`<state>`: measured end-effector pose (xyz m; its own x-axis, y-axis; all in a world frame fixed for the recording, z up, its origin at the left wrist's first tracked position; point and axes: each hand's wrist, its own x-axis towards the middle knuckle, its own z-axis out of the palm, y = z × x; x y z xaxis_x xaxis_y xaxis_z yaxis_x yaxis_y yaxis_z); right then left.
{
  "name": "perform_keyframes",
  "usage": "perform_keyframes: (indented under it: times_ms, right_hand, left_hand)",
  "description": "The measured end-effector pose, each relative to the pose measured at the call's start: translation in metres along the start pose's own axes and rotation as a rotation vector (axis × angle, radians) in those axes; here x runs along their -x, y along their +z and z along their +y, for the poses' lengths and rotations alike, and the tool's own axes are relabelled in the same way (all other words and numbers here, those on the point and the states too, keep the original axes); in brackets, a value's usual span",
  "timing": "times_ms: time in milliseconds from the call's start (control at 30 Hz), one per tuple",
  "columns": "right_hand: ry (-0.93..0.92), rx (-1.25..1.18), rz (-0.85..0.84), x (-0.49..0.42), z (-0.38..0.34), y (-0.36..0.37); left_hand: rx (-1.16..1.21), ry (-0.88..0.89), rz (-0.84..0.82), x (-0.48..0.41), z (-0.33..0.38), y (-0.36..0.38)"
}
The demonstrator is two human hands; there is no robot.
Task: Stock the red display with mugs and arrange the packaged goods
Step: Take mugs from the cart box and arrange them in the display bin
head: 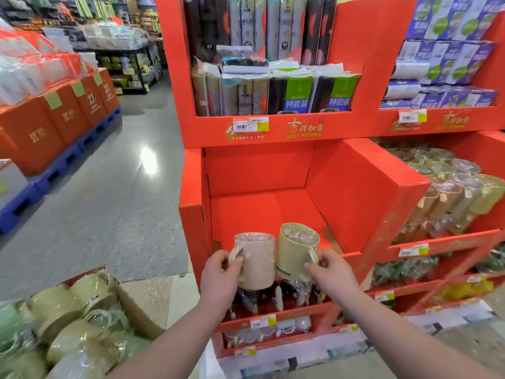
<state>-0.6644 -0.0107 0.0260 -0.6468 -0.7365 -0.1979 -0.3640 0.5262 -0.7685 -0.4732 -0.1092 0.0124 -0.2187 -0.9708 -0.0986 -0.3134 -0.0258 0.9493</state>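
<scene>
Your left hand (218, 272) curled round handle of pinkish mug (259, 263), gripping it. Your right hand (329, 269) pinching handle of cream mug (296, 250). Both mugs film-wrapped, just beside each other, held at front lip of red display (366, 187) middle bay; cream one tilted. Packaged goods (276, 91) in display's upper bay. Open carton (136, 310) of wrapped mugs low left of display.

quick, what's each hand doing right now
Left hand: holding the pinkish mug by its handle.
Right hand: holding the cream mug by its handle.
</scene>
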Motion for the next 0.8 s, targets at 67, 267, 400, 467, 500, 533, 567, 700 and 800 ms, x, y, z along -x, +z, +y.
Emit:
perform_keyframes:
  times_ms: [67, 267, 400, 467, 500, 533, 567, 700, 800]
  right_hand:
    - [-0.006, 0.006, -0.016, -0.014, -0.004, 0.005]
    - [-0.021, 0.019, -0.062, -0.064, -0.01, 0.014]
    - [-0.006, 0.027, -0.079, -0.106, -0.011, 0.019]
    - [-0.014, 0.051, -0.104, -0.128, -0.01, 0.021]
    - [-0.015, 0.061, -0.115, -0.137, -0.009, 0.022]
    - [-0.014, 0.066, -0.125, -0.147, -0.007, 0.023]
    - [-0.011, 0.072, -0.135, -0.155, -0.006, 0.024]
    - [-0.016, 0.108, -0.18, -0.186, 0.002, 0.032]
    - [-0.059, 0.149, -0.208, -0.204, 0.007, 0.04]
  left_hand:
    - [0.022, -0.018, 0.008, -0.008, -0.003, 0.002]
    - [0.057, -0.076, 0.064, -0.025, -0.003, 0.015]
    - [0.024, -0.094, 0.12, -0.042, -0.004, 0.026]
    - [0.02, -0.118, 0.153, -0.053, -0.003, 0.034]
    - [0.024, -0.131, 0.167, -0.059, -0.003, 0.039]
    - [0.024, -0.147, 0.181, -0.065, -0.003, 0.044]
    - [0.02, -0.164, 0.197, -0.072, -0.003, 0.05]
    - [0.0, -0.22, 0.292, -0.1, -0.009, 0.069]
    - [0.006, -0.275, 0.333, -0.12, -0.016, 0.081]
